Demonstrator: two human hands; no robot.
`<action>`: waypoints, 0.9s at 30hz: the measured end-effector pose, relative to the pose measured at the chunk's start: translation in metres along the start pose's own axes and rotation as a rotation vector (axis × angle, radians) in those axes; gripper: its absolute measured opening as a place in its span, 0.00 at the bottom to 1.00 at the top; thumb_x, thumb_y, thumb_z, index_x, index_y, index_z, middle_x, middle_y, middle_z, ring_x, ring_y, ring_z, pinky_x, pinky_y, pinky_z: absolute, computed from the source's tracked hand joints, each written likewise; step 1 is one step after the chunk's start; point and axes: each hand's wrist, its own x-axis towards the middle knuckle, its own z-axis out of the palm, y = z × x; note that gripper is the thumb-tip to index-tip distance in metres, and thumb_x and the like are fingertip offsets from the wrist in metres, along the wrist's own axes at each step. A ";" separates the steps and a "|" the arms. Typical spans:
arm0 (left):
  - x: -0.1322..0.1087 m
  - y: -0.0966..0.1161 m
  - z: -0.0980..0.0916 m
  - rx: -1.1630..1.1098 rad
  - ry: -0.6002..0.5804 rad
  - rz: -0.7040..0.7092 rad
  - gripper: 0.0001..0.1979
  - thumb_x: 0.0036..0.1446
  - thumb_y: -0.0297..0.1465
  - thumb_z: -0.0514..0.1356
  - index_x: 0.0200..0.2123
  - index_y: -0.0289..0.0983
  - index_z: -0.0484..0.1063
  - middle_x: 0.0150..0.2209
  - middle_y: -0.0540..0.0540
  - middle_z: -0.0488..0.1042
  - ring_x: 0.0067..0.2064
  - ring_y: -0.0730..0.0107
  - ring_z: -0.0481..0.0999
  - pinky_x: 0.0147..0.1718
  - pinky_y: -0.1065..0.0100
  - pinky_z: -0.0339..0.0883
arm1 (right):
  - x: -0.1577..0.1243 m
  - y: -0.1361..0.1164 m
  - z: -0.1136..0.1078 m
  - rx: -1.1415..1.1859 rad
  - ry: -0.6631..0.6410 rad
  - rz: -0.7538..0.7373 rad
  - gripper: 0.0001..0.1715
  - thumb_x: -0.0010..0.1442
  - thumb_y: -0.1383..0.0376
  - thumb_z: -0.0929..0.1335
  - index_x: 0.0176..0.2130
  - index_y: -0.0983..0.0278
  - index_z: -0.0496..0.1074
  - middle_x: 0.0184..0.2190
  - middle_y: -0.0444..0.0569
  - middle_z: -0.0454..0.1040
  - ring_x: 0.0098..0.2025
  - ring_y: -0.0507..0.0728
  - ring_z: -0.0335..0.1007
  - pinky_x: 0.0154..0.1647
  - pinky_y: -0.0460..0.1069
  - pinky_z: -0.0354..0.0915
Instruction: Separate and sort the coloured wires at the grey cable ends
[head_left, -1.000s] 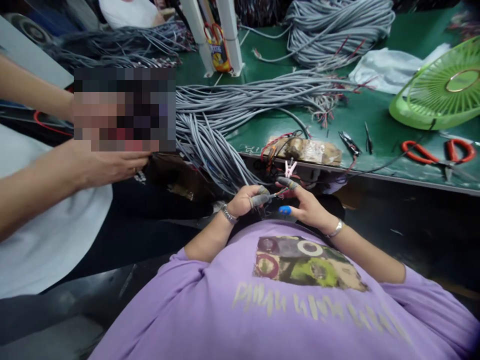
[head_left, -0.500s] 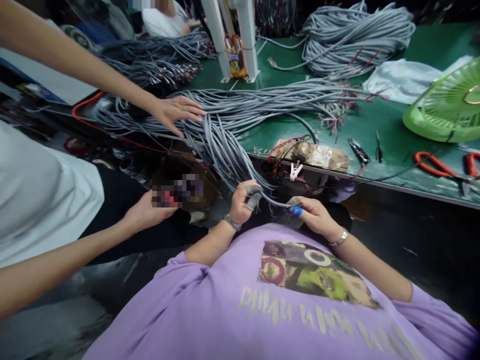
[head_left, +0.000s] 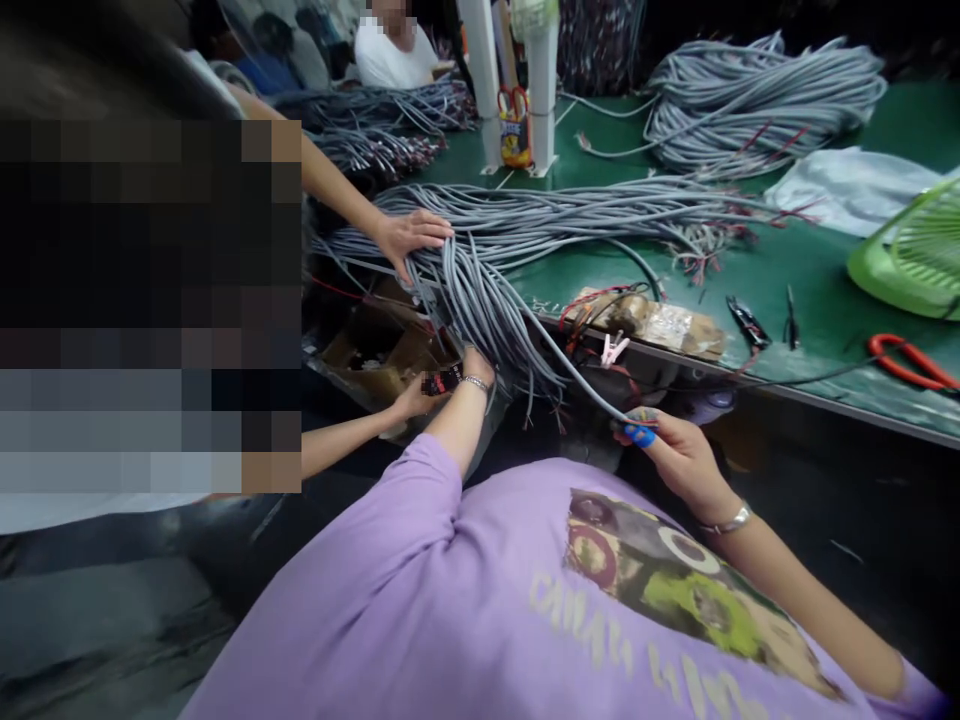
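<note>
A: In the head view, what did you have in your right hand (head_left: 684,462)?

B: The end of a grey multi-core cable (head_left: 581,375). You pinched it with thumb and forefinger drawn together; it ran from there up to the cable bundle (head_left: 491,300), which draped over the edge of the green bench (head_left: 847,345).

A: And your left hand (head_left: 478,365)?

B: It reached in low, just beside the hanging bundle. Your fingers were hidden, so I couldn't tell whether they gripped anything.

A: How far along did you seem?

B: Your cable's jacket looked already cut back, with thin coloured wires (head_left: 646,421) at your fingertips. Other ends below the bundle showed splayed wires too. You had one cable drawn out, while many lay gathered; whether any was finished, I couldn't tell.

A: What was out of your hands?

B: The pale pink spring clip (head_left: 614,350), apart from your cable, and the nippers (head_left: 748,323). A co-worker's hand (head_left: 412,238) rested on the bundle.
</note>
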 end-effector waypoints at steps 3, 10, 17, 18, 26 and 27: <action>-0.004 -0.008 0.015 -0.025 0.009 -0.103 0.27 0.67 0.41 0.41 0.46 0.32 0.75 0.45 0.38 0.80 0.55 0.65 0.74 0.61 0.58 0.61 | 0.000 0.001 0.003 -0.034 -0.016 -0.024 0.20 0.63 0.50 0.66 0.35 0.62 0.77 0.29 0.50 0.75 0.31 0.56 0.71 0.33 0.50 0.68; -0.053 0.011 0.044 -0.170 -0.076 -0.170 0.30 0.62 0.52 0.50 0.49 0.33 0.76 0.47 0.37 0.80 0.55 0.58 0.76 0.58 0.54 0.66 | 0.005 -0.006 0.006 -0.071 -0.078 -0.130 0.14 0.66 0.57 0.65 0.35 0.62 0.77 0.30 0.48 0.75 0.31 0.54 0.70 0.34 0.49 0.67; -0.091 0.029 0.060 -0.164 -0.141 -0.180 0.32 0.64 0.54 0.45 0.51 0.35 0.75 0.47 0.40 0.80 0.56 0.57 0.76 0.58 0.53 0.67 | 0.006 -0.015 0.010 -0.117 -0.131 -0.179 0.18 0.68 0.57 0.63 0.33 0.62 0.75 0.28 0.49 0.73 0.30 0.54 0.67 0.33 0.49 0.65; -0.094 0.030 0.061 -0.159 -0.149 -0.178 0.33 0.64 0.54 0.44 0.51 0.35 0.75 0.47 0.40 0.80 0.56 0.57 0.75 0.58 0.53 0.67 | 0.006 -0.015 0.010 -0.118 -0.134 -0.189 0.18 0.68 0.57 0.62 0.33 0.62 0.75 0.28 0.49 0.73 0.30 0.53 0.67 0.33 0.49 0.65; -0.102 0.024 0.058 -0.156 -0.201 -0.191 0.34 0.62 0.56 0.46 0.51 0.35 0.75 0.48 0.40 0.80 0.57 0.57 0.74 0.59 0.53 0.66 | 0.006 -0.015 0.015 -0.121 -0.136 -0.212 0.21 0.69 0.56 0.61 0.31 0.63 0.74 0.28 0.49 0.73 0.30 0.52 0.66 0.33 0.47 0.64; -0.103 0.021 0.058 -0.154 -0.213 -0.205 0.34 0.62 0.56 0.47 0.50 0.36 0.75 0.48 0.40 0.80 0.56 0.57 0.75 0.59 0.53 0.66 | 0.006 -0.015 0.016 -0.119 -0.135 -0.212 0.21 0.69 0.56 0.61 0.31 0.64 0.74 0.28 0.49 0.72 0.29 0.52 0.66 0.33 0.47 0.64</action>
